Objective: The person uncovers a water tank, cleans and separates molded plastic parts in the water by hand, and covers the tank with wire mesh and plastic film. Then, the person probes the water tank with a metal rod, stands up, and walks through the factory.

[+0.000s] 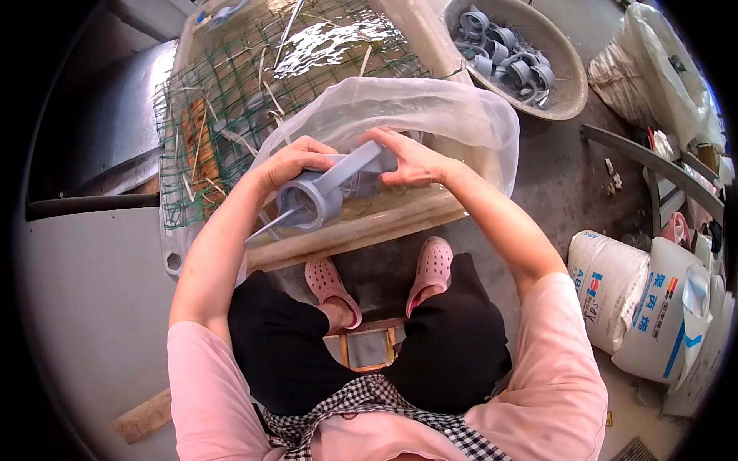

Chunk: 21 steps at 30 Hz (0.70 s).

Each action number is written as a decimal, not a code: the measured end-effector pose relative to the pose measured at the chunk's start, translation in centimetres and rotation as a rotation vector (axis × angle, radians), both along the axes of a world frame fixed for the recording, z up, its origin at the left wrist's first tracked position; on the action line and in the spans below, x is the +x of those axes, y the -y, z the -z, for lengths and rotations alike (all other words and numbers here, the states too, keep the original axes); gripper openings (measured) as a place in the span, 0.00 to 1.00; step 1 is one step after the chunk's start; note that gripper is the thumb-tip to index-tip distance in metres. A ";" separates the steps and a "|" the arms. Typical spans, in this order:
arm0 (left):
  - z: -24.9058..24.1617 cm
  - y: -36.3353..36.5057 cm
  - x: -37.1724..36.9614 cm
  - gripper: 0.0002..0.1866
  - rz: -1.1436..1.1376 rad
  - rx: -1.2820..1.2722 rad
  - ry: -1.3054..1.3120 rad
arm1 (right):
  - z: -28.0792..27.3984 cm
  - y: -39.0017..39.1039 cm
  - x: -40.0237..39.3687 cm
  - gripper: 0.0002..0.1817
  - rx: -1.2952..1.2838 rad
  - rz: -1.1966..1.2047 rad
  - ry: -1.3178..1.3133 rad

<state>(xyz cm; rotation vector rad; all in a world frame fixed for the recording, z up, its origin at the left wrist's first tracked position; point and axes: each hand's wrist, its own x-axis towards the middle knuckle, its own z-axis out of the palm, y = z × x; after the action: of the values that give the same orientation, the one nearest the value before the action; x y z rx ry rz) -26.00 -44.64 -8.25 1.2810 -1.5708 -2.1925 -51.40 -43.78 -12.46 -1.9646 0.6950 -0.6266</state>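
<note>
A grey-blue moulded plastic part, with a round hollow ring at one end and a straight arm, is held between my two hands. A thin spike of the same plastic sticks out of the ring toward the lower left. My left hand grips the part from above, near the ring. At the other end, my right hand has its fingers and thumb around the arm. Beneath the hands, a translucent plastic bag with a wide-open mouth lies over the edge of a water-filled tub. The bag's contents are hard to make out.
Green wire mesh with plastic strips covers part of the water. A round basin with several similar grey parts stands at the upper right. Printed white sacks and a metal frame are on the right, a grey panel on the left.
</note>
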 end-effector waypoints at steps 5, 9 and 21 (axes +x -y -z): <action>0.4 0.4 -1.0 0.16 -0.010 -0.114 -0.031 | -0.8 -0.5 0.8 0.30 -0.392 0.269 -0.196; -1.4 0.0 -1.8 0.16 -0.070 -0.141 0.060 | -3.1 0.1 0.3 0.20 -0.474 0.194 -0.160; -3.6 1.6 -2.8 0.35 -0.224 -0.219 0.038 | -1.2 0.4 0.8 0.11 -0.555 0.571 -0.077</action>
<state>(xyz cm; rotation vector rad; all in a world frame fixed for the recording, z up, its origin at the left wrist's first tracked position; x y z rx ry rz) -28.75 -46.26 -4.70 1.3624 -1.5454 -1.8188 -50.56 -44.15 -11.29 -2.3037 1.2528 -1.1920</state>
